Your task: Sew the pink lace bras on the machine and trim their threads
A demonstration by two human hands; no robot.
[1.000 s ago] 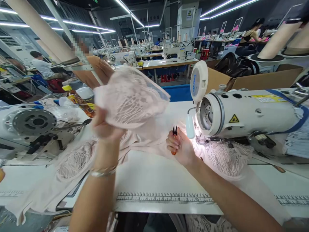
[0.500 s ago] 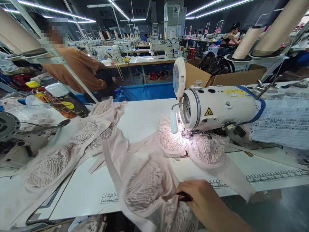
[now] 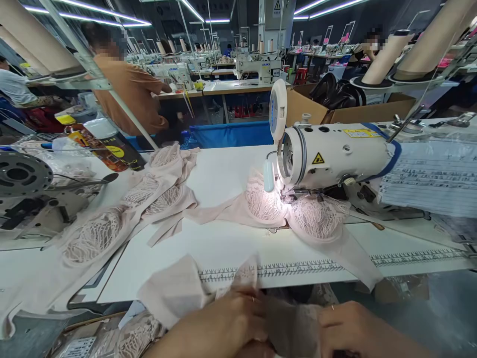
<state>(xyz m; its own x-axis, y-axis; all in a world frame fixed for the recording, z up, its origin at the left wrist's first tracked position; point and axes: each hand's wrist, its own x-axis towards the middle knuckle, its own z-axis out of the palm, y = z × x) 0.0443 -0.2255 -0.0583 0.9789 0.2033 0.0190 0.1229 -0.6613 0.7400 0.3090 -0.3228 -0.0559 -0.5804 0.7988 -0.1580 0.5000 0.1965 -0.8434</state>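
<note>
Just beyond the table's front edge, my left hand (image 3: 240, 318) is closed on a pale pink lace bra (image 3: 175, 286), part of which spreads over the edge to the left. My right hand (image 3: 348, 323) grips another part of this bra, and fabric is stretched between both hands. Motion blurs the stretched part. Something dark shows under the right hand's fingers, too hidden to name. A second pink lace bra (image 3: 316, 223) lies under the lit needle area of the white sewing machine (image 3: 331, 149), its wing trailing over the front edge.
More pink bras (image 3: 93, 236) lie in a chain on the left. Bottles (image 3: 119, 146) and a second machine (image 3: 22, 184) stand beyond them. A ruler strip (image 3: 290, 268) runs along the table edge. Behind are a cardboard box (image 3: 365, 112), thread cones (image 3: 387, 57) and a seated co-worker (image 3: 122, 92).
The bra in front has been drawn off the tabletop toward me. My left hand has come into view, and my right hand has moved lower and to the right. The view has shifted slightly.
</note>
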